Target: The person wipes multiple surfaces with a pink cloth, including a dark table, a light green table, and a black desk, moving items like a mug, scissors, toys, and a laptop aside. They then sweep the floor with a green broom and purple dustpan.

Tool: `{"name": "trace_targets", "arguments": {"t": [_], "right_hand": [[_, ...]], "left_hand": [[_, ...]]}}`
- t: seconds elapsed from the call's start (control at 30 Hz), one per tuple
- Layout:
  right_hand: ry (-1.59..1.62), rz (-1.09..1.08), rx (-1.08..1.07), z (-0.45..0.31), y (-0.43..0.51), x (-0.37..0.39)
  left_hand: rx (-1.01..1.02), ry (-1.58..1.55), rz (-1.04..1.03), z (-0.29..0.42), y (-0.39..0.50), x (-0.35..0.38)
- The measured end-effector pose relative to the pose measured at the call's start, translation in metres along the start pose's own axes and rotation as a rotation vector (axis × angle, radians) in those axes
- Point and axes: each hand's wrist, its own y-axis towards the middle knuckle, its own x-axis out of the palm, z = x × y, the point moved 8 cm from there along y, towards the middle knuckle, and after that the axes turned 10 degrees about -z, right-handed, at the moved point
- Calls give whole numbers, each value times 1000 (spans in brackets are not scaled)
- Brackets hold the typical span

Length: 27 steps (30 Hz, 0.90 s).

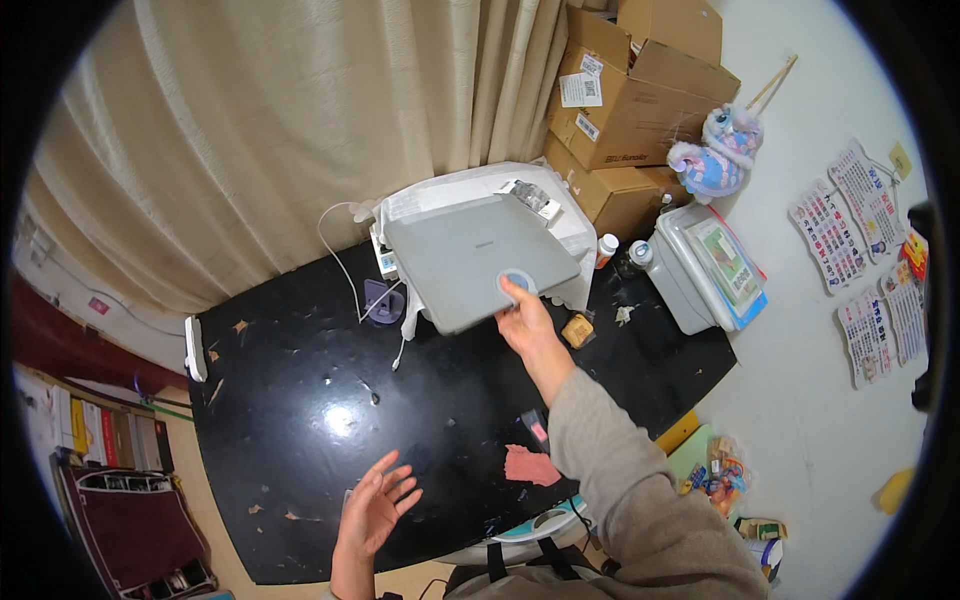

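My right hand (529,322) grips the near right corner of a flat grey tablet case (465,251), with the thumb on its round pale-blue disc (517,280). The case is in front of a white cloth (442,187) draped over something at the back of the black table (300,420); whether they touch, I cannot tell. Fingers spread and holding nothing, my left hand (379,502) is over the table's front part. A red-pink cloth (529,465) lies by my right sleeve.
At the back left are a purple stand (384,302) and a white cable (397,356). Toward the right stand a white bottle (606,250), a wrapped snack (577,330) and a grey storage bin (679,277). Cardboard boxes (637,97) are stacked behind, beside a curtain (285,112).
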Motion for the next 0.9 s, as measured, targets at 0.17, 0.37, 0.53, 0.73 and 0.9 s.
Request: {"name": "trace_targets", "arguments": {"t": [0.17, 0.37, 0.53, 0.73, 0.9], "right_hand": [[30, 21, -32, -1, 61, 16], [-13, 81, -37, 4, 104, 31], [-2, 63, 10, 38, 127, 32], [3, 76, -16, 51, 159, 31], [-119, 132, 22, 33, 165, 28]], "left_hand": [[-30, -49, 78, -15, -21, -18], [-1, -68, 111, -16, -22, -27], [-16, -77, 135, -23, -15, -25], [-43, -1, 165, -26, -16, -26], [-41, -53, 151, -31, -18, -33]]}}
